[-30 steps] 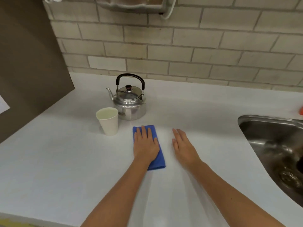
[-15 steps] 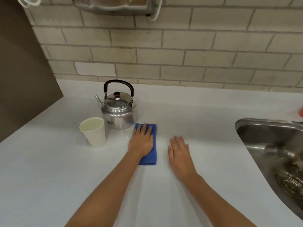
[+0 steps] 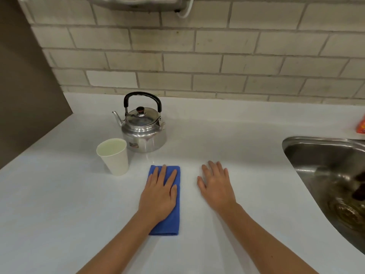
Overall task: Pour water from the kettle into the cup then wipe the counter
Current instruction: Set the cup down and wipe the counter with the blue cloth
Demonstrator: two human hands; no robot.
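We see cloth (image 3: 170,204) (blue, folded) flat on counter (image 3: 59,204), near side of kettle (image 3: 143,129). Our left hand (image 3: 159,196) lies on it, palm down, fingers (image 3: 161,176) spread flat, pressing rather than gripping. Our right hand (image 3: 216,186) rests flat, open, on bare counter just right of cloth, touching nothing else. Cup (image 3: 114,156) stands upright just left-front of kettle, pale liquid inside, apart from cloth. Kettle upright, lid on. Sink (image 3: 324,175) well right of kettle.

No text can be read; the small sticker (image 3: 134,144) on the kettle (image 3: 143,131) is too blurred.
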